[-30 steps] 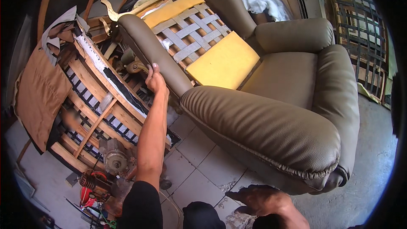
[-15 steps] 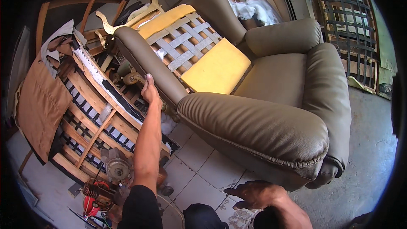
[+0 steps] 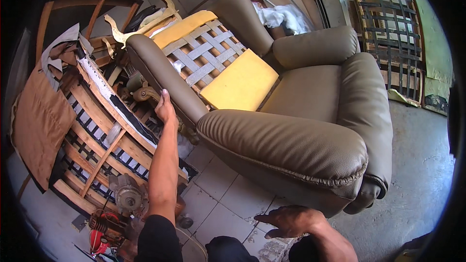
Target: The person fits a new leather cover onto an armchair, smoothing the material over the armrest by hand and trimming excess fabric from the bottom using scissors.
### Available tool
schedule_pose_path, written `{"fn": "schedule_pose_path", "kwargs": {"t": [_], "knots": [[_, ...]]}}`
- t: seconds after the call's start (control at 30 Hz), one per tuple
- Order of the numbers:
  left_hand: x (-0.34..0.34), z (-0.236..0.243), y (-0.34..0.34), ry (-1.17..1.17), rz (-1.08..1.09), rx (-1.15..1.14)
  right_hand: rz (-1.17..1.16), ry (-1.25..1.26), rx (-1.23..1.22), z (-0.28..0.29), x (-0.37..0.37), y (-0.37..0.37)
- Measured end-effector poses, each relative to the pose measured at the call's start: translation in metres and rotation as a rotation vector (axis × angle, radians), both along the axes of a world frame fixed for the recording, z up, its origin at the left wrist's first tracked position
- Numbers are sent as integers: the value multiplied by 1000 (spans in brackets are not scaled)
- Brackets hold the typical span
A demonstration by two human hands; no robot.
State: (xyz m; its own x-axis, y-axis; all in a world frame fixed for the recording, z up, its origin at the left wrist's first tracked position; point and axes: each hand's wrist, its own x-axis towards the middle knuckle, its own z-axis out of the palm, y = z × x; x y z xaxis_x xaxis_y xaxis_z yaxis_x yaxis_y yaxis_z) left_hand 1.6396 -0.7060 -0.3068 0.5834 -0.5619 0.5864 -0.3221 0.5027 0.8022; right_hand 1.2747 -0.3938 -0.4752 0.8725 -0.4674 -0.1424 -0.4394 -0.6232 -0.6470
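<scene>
Pale tiled floor (image 3: 247, 196) indoors, slatted wooden frame (image 3: 94, 111) at left, brown armchair (image 3: 286, 140) central, left hand (image 3: 166, 109) at its backrest (image 3: 162, 70), fingers partly hidden, grip hard to tell, right hand (image 3: 293, 221) low, loosely spread

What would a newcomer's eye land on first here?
Probably the big brown armchair in the middle, its back showing grey woven webbing and a yellow foam panel. Next, perhaps, the slatted wooden frame at the left and the black strap lattice at the upper right.
</scene>
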Motion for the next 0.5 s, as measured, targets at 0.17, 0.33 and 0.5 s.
{"fn": "schedule_pose_path", "kwargs": {"t": [0.17, 0.33, 0.5], "knots": [[-58, 13, 5, 292, -72, 226, -99, 93, -23, 0, -16, 3], [37, 8, -2, -340, -145, 148, -49, 89, -29, 14, 2, 13], [-38, -46, 35, -239, -329, 215, -163, 146, 9, -12, -9, -3]]}}
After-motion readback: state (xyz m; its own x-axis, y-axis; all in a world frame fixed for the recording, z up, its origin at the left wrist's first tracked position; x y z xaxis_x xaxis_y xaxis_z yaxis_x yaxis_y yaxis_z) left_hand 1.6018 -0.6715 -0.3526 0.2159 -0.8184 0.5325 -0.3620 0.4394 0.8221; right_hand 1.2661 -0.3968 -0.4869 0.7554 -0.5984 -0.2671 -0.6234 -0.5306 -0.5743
